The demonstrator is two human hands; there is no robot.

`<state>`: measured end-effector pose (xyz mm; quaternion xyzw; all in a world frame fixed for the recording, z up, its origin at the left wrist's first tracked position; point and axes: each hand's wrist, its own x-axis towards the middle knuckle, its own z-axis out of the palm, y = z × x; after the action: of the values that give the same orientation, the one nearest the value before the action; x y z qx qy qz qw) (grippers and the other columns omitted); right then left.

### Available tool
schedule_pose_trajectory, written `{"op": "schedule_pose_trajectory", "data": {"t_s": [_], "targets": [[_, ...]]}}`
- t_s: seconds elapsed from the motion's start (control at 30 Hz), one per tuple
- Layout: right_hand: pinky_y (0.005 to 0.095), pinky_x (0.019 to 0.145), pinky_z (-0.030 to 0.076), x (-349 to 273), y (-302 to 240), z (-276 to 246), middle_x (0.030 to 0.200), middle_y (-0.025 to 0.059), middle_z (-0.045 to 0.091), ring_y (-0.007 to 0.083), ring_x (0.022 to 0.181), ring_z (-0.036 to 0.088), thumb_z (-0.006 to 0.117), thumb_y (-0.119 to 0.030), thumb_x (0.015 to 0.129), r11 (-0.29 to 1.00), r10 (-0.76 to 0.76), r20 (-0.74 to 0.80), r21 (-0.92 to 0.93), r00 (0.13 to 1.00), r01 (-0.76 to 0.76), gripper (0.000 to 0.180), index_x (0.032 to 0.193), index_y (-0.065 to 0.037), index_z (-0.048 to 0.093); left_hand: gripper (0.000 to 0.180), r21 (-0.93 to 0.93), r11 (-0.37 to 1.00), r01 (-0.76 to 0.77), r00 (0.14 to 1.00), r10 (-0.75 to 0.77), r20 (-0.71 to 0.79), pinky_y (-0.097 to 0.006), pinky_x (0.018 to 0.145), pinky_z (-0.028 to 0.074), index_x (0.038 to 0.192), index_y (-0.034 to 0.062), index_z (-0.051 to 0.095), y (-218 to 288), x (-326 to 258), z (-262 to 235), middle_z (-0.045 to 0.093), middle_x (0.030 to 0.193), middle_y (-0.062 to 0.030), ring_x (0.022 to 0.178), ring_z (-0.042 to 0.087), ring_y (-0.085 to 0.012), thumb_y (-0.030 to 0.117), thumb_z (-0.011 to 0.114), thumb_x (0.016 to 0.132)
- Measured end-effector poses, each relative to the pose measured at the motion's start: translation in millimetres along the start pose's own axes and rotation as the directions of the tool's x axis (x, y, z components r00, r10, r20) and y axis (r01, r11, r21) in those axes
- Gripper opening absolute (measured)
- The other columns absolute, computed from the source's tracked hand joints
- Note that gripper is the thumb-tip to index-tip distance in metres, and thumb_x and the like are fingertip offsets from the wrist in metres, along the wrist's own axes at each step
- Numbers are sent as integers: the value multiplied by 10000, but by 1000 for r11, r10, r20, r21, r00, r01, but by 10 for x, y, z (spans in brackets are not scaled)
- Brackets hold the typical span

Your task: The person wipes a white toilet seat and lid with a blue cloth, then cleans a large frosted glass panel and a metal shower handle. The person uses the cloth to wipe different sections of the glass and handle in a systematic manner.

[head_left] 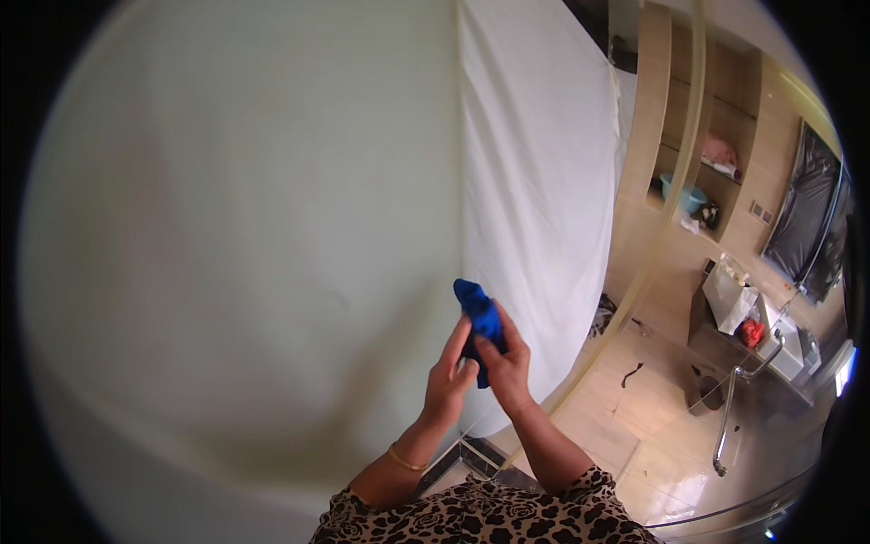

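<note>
Both my hands meet in front of me around a crumpled blue cloth (488,317). My left hand (446,381) grips its left side, fingers pointing upward, with a bangle on the wrist. From the right, my right hand (508,367) presses its thumb onto the cloth and wraps the fingers behind it. One end of the cloth sticks up above the fingers and another bit hangs below them. Behind the hands are a pale, smooth surface (272,227) on the left and a hanging white sheet (544,181) on the right.
A glass panel edge (654,245) runs down on the right. Beyond it are wall shelves (716,118) with a light blue basin (681,192), a white bag (728,299) and red bag (751,333) by a sink (787,349), a bin (707,393), and a curved metal bar (730,412).
</note>
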<state>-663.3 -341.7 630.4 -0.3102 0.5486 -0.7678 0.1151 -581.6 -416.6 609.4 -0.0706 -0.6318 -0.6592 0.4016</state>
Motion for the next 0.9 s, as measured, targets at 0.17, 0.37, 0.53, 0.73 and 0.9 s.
{"op": "schedule_pose_trajectory", "data": {"t_s": [0.17,0.37,0.53,0.73,0.9], "targets": [[302,1014,403,311,-9,191,1306,95,552,164,1168,522,556,6,924,951,-258,-166,130,952,280,500,1412,-12,445,295,747,552,-370,879,468,89,-435,982,444,1125,-2,621,588,-187,-465,616,1221,-171,1170,564,-349,-6,613,830],[458,1099,339,406,217,860,1381,164,534,374,1304,468,605,47,802,585,-764,4,-418,645,696,520,1310,-59,569,179,955,1,-296,793,558,245,-478,993,422,1049,32,643,898,-385,-919,582,1243,-180,1224,473,-422,85,585,889],[450,968,388,-104,115,1347,1354,73,573,348,1299,489,652,-183,764,274,-860,355,-287,368,918,481,1245,-172,637,192,940,-215,-266,748,569,342,-553,1039,371,1074,3,621,959,-614,-1234,506,1310,-202,1268,426,-460,103,537,934],[503,1011,377,793,171,920,1382,204,505,431,1292,455,603,-46,756,361,-892,45,-529,450,768,532,1285,-19,554,181,881,-424,-212,826,404,393,-529,1107,276,1052,49,619,976,-657,-1200,592,1252,-156,1277,446,-367,84,575,881],[481,1062,335,725,753,678,1419,229,446,411,1276,446,582,-22,803,500,-810,-56,-584,583,639,533,1326,34,493,175,882,-425,-203,786,467,405,-498,1124,237,1002,82,654,863,-628,-1254,649,1174,-115,1213,501,-315,78,590,839]]}}
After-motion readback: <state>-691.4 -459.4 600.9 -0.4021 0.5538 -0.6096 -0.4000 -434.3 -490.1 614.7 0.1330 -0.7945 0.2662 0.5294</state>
